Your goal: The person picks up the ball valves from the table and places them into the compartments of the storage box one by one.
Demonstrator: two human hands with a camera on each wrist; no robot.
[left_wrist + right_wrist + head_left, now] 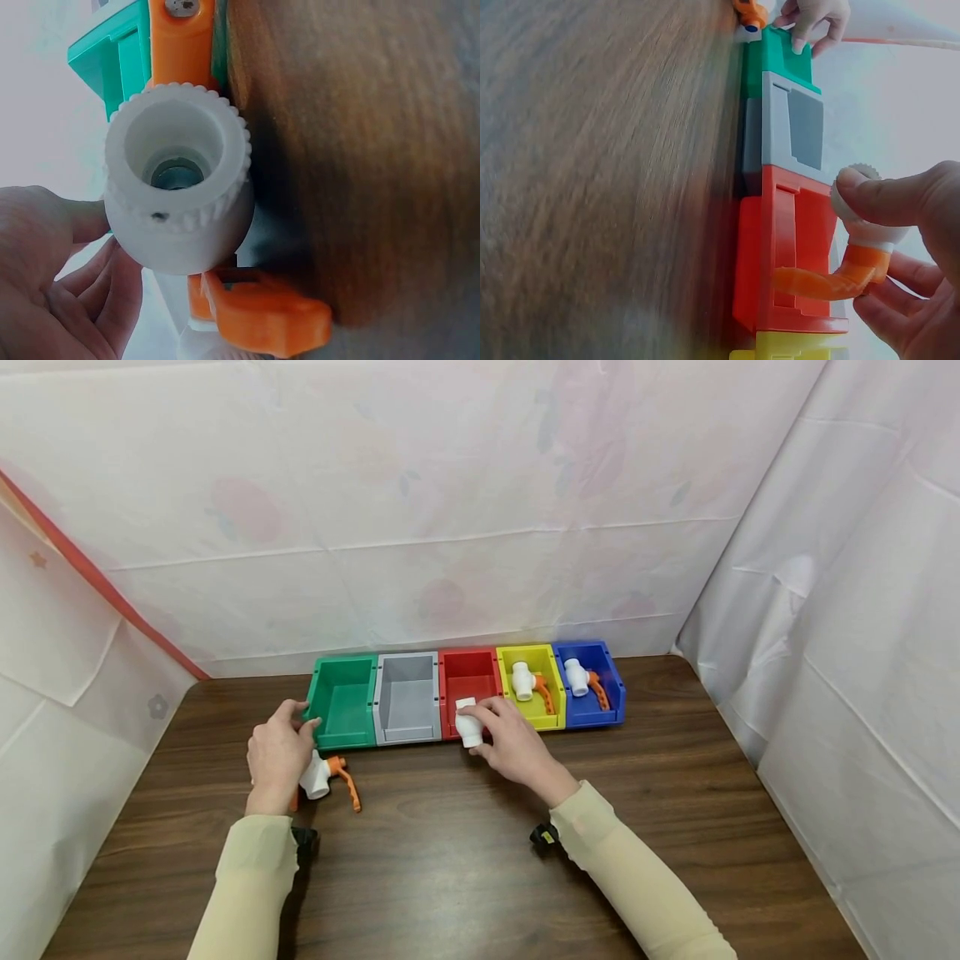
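- The right hand (513, 747) holds a white plastic ball valve (470, 727) by its round body, thumb on one side and fingers on the other, probably because this leaves its orange lever handle (832, 283) free.
- This held valve is at the front of the open red plastic bin (468, 668); whether it touches the bin, I cannot tell.
- The left hand (279, 758) pinches the side wall of the green plastic bin (345, 693) between thumb and fingers, so the gap is narrow; perhaps this steadies the row.
- Just beside that hand, a white valve with orange handle (315, 778) lies on the dark wood-grain table (450, 860); a second orange handle (294, 800) shows partly, its body mostly covered by the hand.
- The yellow plastic bin (525, 653) and the blue plastic bin (592, 718) contain one white-and-orange valve each, both with the handle toward the front right, which seems a deliberate, matching placement.
- The grey plastic bin (408, 702) stands between green and red.
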